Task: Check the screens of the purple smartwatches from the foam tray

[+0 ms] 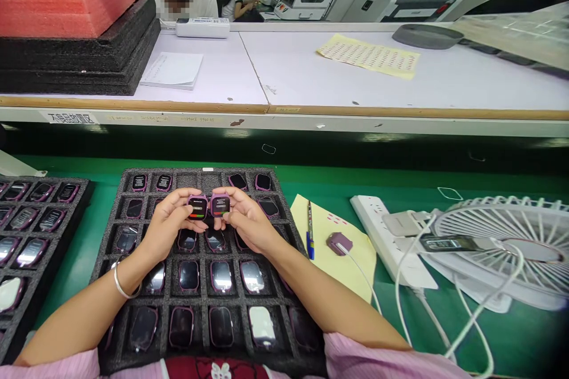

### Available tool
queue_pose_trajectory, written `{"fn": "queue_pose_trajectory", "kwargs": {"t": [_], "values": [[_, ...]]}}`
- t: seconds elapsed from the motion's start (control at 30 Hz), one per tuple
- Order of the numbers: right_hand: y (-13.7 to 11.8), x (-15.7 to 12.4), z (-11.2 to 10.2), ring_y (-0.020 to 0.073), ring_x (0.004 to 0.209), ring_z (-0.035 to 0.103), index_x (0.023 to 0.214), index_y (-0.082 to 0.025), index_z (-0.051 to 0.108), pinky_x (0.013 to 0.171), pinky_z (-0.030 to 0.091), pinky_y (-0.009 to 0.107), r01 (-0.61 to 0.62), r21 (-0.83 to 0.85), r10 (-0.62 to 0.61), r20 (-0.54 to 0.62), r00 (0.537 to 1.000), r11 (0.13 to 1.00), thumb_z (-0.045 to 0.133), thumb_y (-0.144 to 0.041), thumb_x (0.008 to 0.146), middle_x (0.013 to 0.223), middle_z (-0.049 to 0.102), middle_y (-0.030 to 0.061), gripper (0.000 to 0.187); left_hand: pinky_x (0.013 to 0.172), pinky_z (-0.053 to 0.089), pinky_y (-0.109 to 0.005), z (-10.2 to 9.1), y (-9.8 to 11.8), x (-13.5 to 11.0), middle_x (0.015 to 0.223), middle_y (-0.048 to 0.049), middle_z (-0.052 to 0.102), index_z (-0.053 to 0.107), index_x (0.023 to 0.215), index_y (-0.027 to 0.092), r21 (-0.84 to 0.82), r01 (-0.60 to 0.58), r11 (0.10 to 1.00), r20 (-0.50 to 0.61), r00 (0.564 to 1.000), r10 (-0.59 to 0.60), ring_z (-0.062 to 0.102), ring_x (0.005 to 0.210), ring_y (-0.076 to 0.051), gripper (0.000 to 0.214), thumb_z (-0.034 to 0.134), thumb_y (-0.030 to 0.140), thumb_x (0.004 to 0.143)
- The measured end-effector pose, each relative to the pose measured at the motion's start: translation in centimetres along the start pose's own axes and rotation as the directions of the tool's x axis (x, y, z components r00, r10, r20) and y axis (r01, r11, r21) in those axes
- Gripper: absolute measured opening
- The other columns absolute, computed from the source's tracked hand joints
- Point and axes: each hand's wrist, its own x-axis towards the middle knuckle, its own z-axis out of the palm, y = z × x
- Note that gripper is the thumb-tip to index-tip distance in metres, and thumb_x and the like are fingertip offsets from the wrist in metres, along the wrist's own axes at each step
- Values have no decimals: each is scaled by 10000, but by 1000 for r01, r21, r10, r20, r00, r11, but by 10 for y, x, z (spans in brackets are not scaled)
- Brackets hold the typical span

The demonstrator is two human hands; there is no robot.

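My left hand [175, 216] grips a purple-framed smartwatch body [198, 207] between thumb and fingers. Beside it, my right hand [242, 216] pinches a second smartwatch body [220, 205]. Both small screens are lit, with text and coloured bars too small to read. The two are held side by side above a black foam tray [113, 249]. Its compartments hold several more watch bodies, such as a dark one [189, 275] below my hands and one with a white face [262, 325] near the front. My forearms cover part of the tray.
Another foam tray [80, 201] with watches lies at left. To the right are yellow paper [358, 249], a pen [310, 231], a purple cabled block [339, 243], a white power strip [377, 225] and a white fan [502, 237]. Foam blocks [66, 53] stand on the shelf; people sit beyond.
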Motion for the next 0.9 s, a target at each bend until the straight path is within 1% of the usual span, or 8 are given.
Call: {"fn": "queue_pose_trajectory", "kwargs": {"t": [0.13,0.37,0.5,0.6,0.7,0.8,0.83,0.9], "values": [[0,-1,0,128,622,636,1137,-210,595,577,447,257,-2,5,2,4,1000,1000,616,-131,711,915,669,8,435,628,622,-316,0,0,0,879,-25,710,631,1087,161,1,2,1000,-2,1000,-2,723,622,-176,363,677,310,760],[0,0,1,135,615,640,1132,-208,610,563,446,262,-4,12,4,-12,1000,1000,626,-134,702,898,680,3,437,594,595,-274,2,0,0,989,-48,728,627,1081,172,96,-18,995,-32,999,21,709,577,-145,374,737,265,736],[1,1,1,136,605,637,1124,-211,614,564,454,269,-1,12,1,-16,1000,1000,623,-128,695,889,683,1,437,617,586,-285,1,1,-1,936,-42,731,643,1087,175,46,-17,999,-7,1000,18,713,617,-160,351,698,271,754],[0,0,2,141,592,633,1105,-212,623,559,457,270,4,16,-4,-24,1000,1000,623,-120,687,833,673,-11,428,634,587,-301,1,3,-1,937,-42,719,651,1106,179,17,-15,1000,8,1000,15,715,643,-173,363,686,276,758],[-6,-1,2,145,615,651,1136,-206,631,568,471,261,-15,61,15,-3,1000,998,655,-125,711,823,676,-6,433,630,575,-282,4,12,-5,949,-41,703,653,1144,189,-3,-26,1000,30,999,26,697,645,-156,402,709,258,752],[-14,-4,4,159,731,695,1271,-224,597,681,540,286,-64,143,54,77,996,988,719,-176,775,955,698,30,513,598,531,-208,10,28,-27,949,-29,693,653,1203,243,-27,-51,998,118,992,54,641,637,-103,505,775,170,719],[-16,-5,5,166,782,706,1313,-238,577,736,556,304,-75,157,59,100,993,985,744,-199,791,1023,696,43,549,593,518,-188,12,33,-39,959,-31,693,652,1225,270,-38,-48,998,179,982,54,631,649,-96,555,799,142,705],[-20,-8,8,181,866,713,1368,-267,544,818,565,337,-82,139,63,134,989,987,786,-248,813,1137,677,66,606,568,507,-179,15,43,-66,965,-47,700,622,1301,330,-62,7,998,363,932,16,647,678,-117,665,844,169,696]]}}
